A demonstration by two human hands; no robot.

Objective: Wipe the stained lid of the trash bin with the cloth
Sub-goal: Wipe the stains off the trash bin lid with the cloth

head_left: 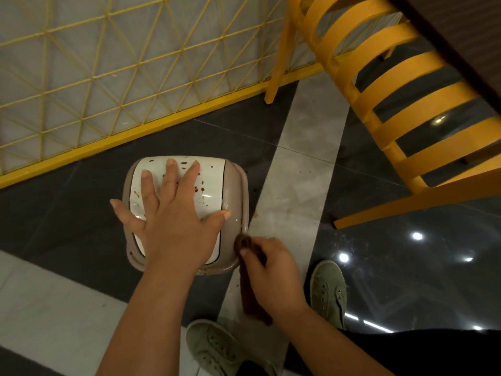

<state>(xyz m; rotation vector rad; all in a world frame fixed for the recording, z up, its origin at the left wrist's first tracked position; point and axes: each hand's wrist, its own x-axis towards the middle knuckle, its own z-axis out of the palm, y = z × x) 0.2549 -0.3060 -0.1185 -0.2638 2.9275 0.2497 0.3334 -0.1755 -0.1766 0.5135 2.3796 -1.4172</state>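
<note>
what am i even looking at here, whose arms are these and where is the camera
There is no machine here. This is a single picture from a wide-angle camera worn on a person's head, looking down at their own two bare arms, so the edges look bent.

The left hand lies flat with fingers spread on the white lid of a small beige trash bin that stands on the floor. The lid has reddish-brown stain spots on it.

The right hand is closed around a dark brown cloth, held just beside the bin's near right corner. The cloth is not on the lid, so the stains look unwiped.

Below are the person's two greenish shoes. A yellow chair stands at upper right and a yellow wire fence at upper left.
</note>
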